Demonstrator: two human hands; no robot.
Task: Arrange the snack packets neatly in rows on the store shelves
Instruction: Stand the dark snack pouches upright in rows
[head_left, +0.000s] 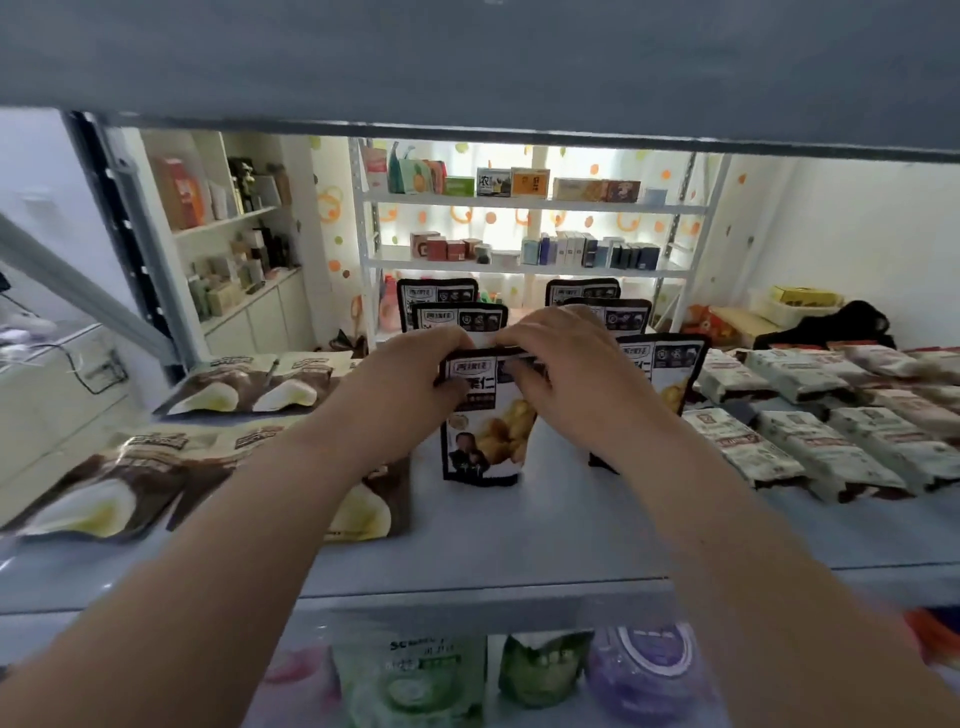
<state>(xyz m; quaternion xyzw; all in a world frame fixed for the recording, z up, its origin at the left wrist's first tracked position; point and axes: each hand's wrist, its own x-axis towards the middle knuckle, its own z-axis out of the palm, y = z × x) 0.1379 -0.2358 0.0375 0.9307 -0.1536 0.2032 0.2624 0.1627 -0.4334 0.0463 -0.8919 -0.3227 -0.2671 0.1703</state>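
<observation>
Shelf (571, 519) | packet (491, 436) upright | left hand (410, 384), right hand (566, 364) fingers (519, 384) pinch top

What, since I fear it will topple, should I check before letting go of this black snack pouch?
1. Grip: left hand and right hand both pinch the top edge of the black pouch: ok.
2. Pouch upright, base on the grey shelf: ok.
3. In line with the rear pouches behind it: ok, roughly.
4. Apart from the neighbouring pouch on the right: ok.
5. Clear of the flat brown packets on the left: ok.
6. Stands alone once released: cannot tell.
</observation>
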